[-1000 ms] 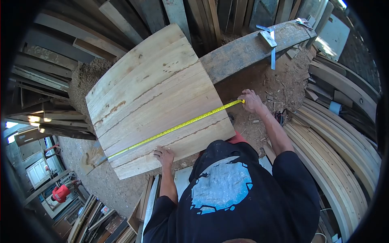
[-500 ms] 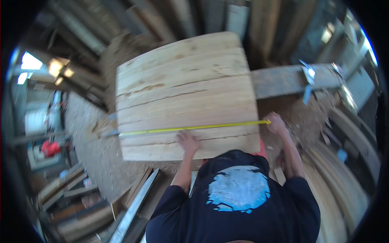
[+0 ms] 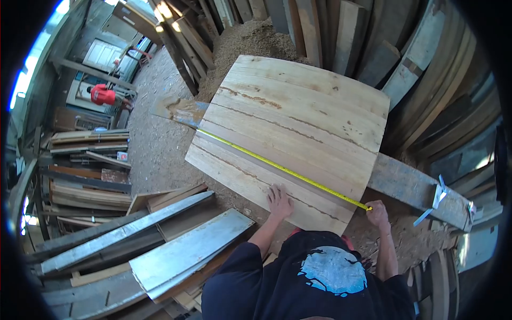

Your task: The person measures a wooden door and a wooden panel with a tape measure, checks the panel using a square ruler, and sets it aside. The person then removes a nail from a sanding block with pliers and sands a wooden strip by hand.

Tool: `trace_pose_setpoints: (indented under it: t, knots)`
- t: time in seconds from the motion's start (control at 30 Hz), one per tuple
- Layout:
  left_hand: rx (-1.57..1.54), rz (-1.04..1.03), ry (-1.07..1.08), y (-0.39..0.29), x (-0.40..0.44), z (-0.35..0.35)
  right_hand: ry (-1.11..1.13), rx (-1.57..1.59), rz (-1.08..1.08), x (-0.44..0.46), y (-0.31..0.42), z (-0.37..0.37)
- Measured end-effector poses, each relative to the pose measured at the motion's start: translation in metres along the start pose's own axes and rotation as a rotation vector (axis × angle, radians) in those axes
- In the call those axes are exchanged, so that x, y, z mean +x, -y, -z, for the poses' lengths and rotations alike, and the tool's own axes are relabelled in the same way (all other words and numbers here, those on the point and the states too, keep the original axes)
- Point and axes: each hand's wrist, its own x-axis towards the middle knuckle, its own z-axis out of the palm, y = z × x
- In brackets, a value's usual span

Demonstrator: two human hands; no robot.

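A wide panel of joined wooden boards (image 3: 298, 117) lies across a long narrow bench plank (image 3: 400, 178). Stretched over the panel is a yellow tape measure (image 3: 288, 169), running from its left edge past its right edge. My right hand (image 3: 377, 213) is closed on the tape's near end, just off the panel's right edge. Flat on the panel near its front edge rests my left hand (image 3: 280, 202), fingers spread, holding nothing, a little in front of the tape.
A metal square (image 3: 439, 194) sits on the bench plank at the right. Stacked boards (image 3: 186, 240) lie at lower left, and upright planks (image 3: 349, 32) lean behind the panel. Sawdust (image 3: 250, 45) is heaped there. A person in red (image 3: 102, 95) is far off at upper left.
The camera view has turned left, so the panel appears rotated and shifted right. My right hand still holds the tape end, and my left hand stays flat on the panel.
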Motion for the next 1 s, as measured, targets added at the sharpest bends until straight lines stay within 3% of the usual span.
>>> trace_pose_setpoints:
  t: [0.23, 0.63, 0.83, 1.0]
  knots:
    - [0.033, 0.037, -0.102, -0.036, -0.031, -0.029, 0.119, 0.032, 0.034, 0.008, 0.005, -0.003]
    - [-0.018, 0.043, -0.010, -0.031, -0.032, -0.020, 0.176, 0.112, 0.107, -0.047, 0.007, -0.014]
    - [-0.092, -0.161, -0.033, -0.035, -0.071, -0.024, 0.208, 0.118, -0.012, -0.078, 0.039, 0.002]
    - [-0.072, -0.078, 0.091, -0.058, -0.099, -0.008, 0.220, 0.122, -0.135, -0.093, 0.042, -0.011]
